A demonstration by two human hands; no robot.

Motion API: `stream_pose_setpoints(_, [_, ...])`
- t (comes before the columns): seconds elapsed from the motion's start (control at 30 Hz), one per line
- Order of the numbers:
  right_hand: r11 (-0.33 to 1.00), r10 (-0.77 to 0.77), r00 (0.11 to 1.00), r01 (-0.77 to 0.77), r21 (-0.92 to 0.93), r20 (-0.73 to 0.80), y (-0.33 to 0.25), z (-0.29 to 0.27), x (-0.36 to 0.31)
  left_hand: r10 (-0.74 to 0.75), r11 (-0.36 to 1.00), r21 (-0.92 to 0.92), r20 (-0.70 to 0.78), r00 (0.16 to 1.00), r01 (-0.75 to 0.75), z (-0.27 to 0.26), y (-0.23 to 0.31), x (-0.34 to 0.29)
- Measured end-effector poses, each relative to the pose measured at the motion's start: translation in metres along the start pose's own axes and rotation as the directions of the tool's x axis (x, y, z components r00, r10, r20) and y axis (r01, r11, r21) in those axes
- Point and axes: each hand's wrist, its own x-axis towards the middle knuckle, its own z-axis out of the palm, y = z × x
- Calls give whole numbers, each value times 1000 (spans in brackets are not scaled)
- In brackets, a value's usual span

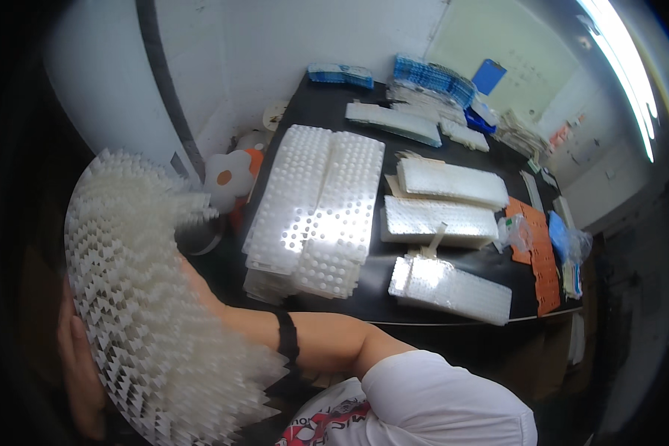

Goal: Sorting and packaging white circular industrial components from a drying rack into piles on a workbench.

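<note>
A big fanned stack of translucent white plastic sheets (141, 297) with jagged, toothed edges fills the left side, lifted off the table. My left hand (80, 357) presses along its outer left side, the fingers against the sheets. From the right my forearm, with a black band at the wrist, reaches across to the stack's inner side. There my right hand (195, 282) supports it, its fingers hidden behind the sheets. The stack's lower right edge is smeared by motion.
On the black table (320, 312) lie dotted white plastic sheets (312, 201), with several bundles of similar sheets (453, 290) to their right. Orange strips (535, 260) and clear bags (514, 233) are at the right edge. Blue-edged stacks (432, 78) stand at the back. A flower-shaped cushion (227, 178) sits beside the table.
</note>
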Motion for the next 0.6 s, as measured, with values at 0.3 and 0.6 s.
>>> stream_pose_setpoints(0.3, [949,-285,790,310,48,542,-87,6,-126,467,863,148,134,874,-484,57,133,12])
stream_pose_setpoints(0.6, [888,-398,744,460,21,537,-127,32,-274,700,595,272,286,654,-757,169,299,5])
